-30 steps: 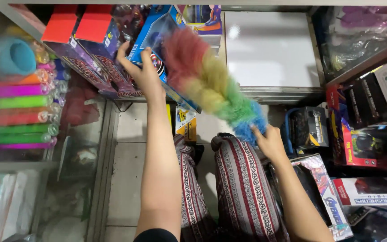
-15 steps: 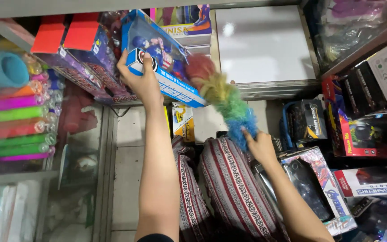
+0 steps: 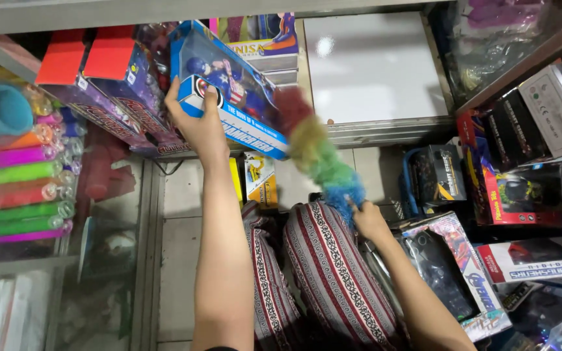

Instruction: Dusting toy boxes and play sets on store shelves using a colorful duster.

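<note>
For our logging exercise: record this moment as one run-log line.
left hand: grips blue toy box on shelf | right hand: holds rainbow duster against box

Both forearms are bare, without sleeves, and the legs wear loose trousers [image 3: 333, 279] striped dark red, black and white with patterned bands.

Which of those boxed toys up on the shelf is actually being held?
The blue box with the clear window, tilted forward off the shelf in the left hand. The red-topped boxes beside it stand untouched. The right hand holds a rainbow duster.
</note>
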